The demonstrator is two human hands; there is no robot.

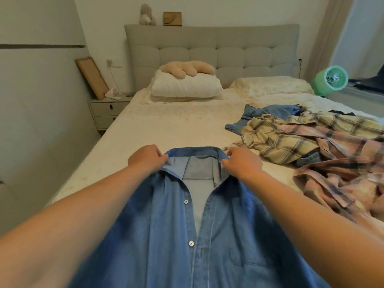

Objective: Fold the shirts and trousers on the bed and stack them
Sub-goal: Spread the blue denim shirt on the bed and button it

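The denim shirt's [207, 235] hem and sleeves ran out of view at the bottom edge. It lay front-up and unbuttoned on the bed [166, 125], collar towards the headboard [212, 48]. The left hand [146, 160] and right hand [242, 163] each pinched one side of that collar. Right of the shirt, plaid shirts [311, 142] lay tangled over a blue garment [270, 113], mostly hidden. Beyond lay pillows [187, 86]; a green fan [330, 80] stood at the bed's right.

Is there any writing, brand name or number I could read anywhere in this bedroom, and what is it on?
None can be read.
The blue denim shirt shows no tag or lettering.
The green fan has a hub mark too small to read.
The framed picture on the headboard is too blurred.
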